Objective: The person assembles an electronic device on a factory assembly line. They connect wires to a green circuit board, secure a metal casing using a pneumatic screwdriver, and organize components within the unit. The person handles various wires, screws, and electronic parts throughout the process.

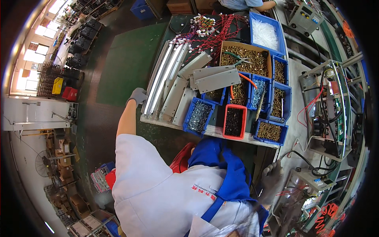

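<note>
At the left edge of the workbench, my left hand (138, 96) in a grey glove is curled against the outermost of several long silvery metal strips (157, 79); its fingertips are partly hidden. My right hand (272, 175), also gloved, hangs low at the right beside the bench, fingers loosely apart and nothing visible in it. Grey bent metal plates (218, 79) lie beside the strips, some stacked. Around them stand blue bins of screws (198, 117), a red bin of black screws (235, 121) and a cardboard box of brass-coloured fasteners (246, 58) with green-handled pliers (236, 57) on top.
Red twisted wires with white connectors (225, 31) heap at the bench's far side, near a blue tray of clear plastic pieces (265, 33). A frame with circuit boards (327, 106) stands at the right. Another person's arm (264, 5) shows at the top.
</note>
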Motion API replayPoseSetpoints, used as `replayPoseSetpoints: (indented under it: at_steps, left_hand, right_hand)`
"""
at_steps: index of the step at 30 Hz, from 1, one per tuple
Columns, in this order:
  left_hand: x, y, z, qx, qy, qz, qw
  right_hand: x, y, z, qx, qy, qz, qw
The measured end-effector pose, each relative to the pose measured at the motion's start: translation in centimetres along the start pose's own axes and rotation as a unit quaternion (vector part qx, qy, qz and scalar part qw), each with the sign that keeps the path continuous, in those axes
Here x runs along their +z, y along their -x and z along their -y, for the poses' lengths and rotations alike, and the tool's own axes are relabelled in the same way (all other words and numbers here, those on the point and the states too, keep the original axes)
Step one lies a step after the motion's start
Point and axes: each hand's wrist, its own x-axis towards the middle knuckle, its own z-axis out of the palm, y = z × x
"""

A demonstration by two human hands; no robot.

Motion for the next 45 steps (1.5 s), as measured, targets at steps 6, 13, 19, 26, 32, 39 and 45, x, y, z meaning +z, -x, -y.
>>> replayPoseSetpoints:
  at_steps: [6, 13, 19, 26, 32, 39, 45]
  left_hand:
    - [2.0, 1.8, -6.7, 0.032, -0.345, -0.082, 0.934]
    - [0.5, 4.7, -7.9, 0.012, -0.227, -0.120, 0.966]
    - [-1.4, 5.0, -7.8, 0.022, 0.004, 0.003, 1.000]
    - [-2.6, 7.0, -9.3, 0.029, 0.222, 0.109, 0.969]
    - [0.5, 10.3, -13.1, 0.119, 0.507, 0.218, 0.825]
    - [12.9, 26.8, -26.3, 0.262, 0.514, 0.219, 0.787]
    - [24.0, 32.2, -33.7, 0.348, 0.399, 0.374, 0.761]
  right_hand:
    - [0.6, -0.5, -0.2, 0.011, -0.002, 0.000, 1.000]
    - [2.1, -0.8, 0.3, 0.003, 0.018, -0.029, 0.999]
    - [2.5, -0.5, 0.5, 0.004, 0.012, 0.011, 1.000]
    - [3.2, -0.7, 0.1, 0.004, 0.028, -0.035, 0.999]
    - [5.3, -4.9, -1.4, 0.093, 0.016, 0.063, 0.993]
    - [19.5, -2.8, -3.3, -0.008, 0.437, 0.274, 0.857]
    - [16.4, -1.3, -3.1, -0.257, 0.670, 0.112, 0.687]
